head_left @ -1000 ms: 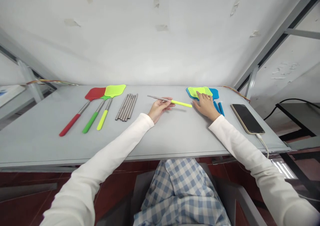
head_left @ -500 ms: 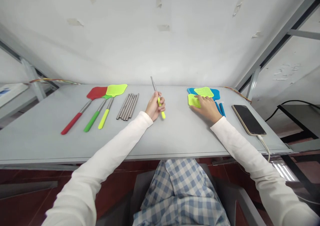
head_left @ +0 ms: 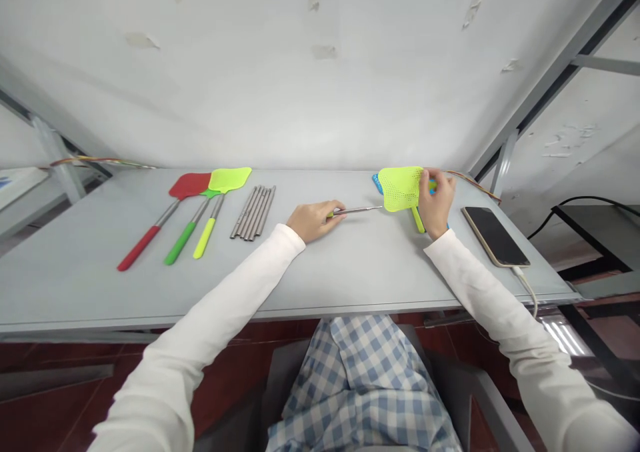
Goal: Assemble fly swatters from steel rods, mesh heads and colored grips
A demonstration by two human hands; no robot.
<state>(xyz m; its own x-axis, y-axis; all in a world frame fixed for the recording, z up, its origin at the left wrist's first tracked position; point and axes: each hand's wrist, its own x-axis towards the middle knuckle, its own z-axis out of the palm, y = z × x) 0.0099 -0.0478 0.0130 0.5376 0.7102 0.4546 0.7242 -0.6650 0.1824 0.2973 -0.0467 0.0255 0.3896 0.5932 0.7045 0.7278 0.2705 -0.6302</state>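
My left hand [head_left: 316,221] is closed round the yellow grip of a fly swatter handle, whose thin metal rod [head_left: 357,209] points right. Between my right thumb and fingers is the edge of a yellow-green mesh swatter head [head_left: 399,187]; my right hand [head_left: 437,200] holds it raised and tilted above the table. The rod's tip is close to the head's left edge, and I cannot tell whether they touch. Behind and beneath the head lie blue swatter heads [head_left: 377,183], mostly covered, and a yellow-green grip [head_left: 418,219].
Left of my hands lies a row of metal tubes [head_left: 253,213]. Farther left rest a red swatter [head_left: 143,245], a green swatter [head_left: 181,242] and a yellow-green swatter [head_left: 205,237]. A phone [head_left: 495,235] with a charging cable [head_left: 525,282] is at the right.
My right hand has lifted a yellow-green swatter head off the pile. My left hand has turned the handle so its rod swings from upright to pointing right, toward that head.
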